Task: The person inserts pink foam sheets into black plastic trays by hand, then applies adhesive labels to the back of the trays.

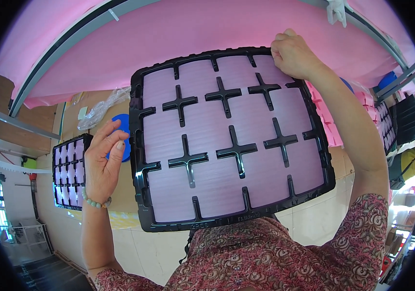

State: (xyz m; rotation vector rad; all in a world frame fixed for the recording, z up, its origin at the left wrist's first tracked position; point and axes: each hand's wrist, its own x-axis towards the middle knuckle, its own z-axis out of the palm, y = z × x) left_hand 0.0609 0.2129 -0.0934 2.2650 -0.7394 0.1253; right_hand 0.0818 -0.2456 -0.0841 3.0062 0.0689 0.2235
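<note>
A large black plastic tray point(236, 151) is in front of the person's body, its lower edge close to the patterned garment point(251, 252). Raised black crosses, three in each of two rows, divide it into compartments, and lilac sheeting point(207, 174) shows in them. The right hand point(295, 54) is at the tray's far right corner, over the rim, its fingers curled tightly inward; whether they grip the rim or the sheeting cannot be told. The left hand point(103, 162) is raised beside the left rim, apart from it, with its fingers loosely bent, thumb and forefinger parted, and nothing visible between them. A beaded bracelet point(96, 202) circles that wrist.

Between the left hand and the tray, a round blue object point(122, 127) shows partly, above the brown worktop point(121, 189). Clear crumpled plastic point(101, 111) lies farther back. A second black tray point(69, 172) with lilac compartments stands to the left of that hand. Pink pieces point(324, 116) show past the large tray's right side, and pink sheeting point(202, 29) spreads beyond its far edge.
</note>
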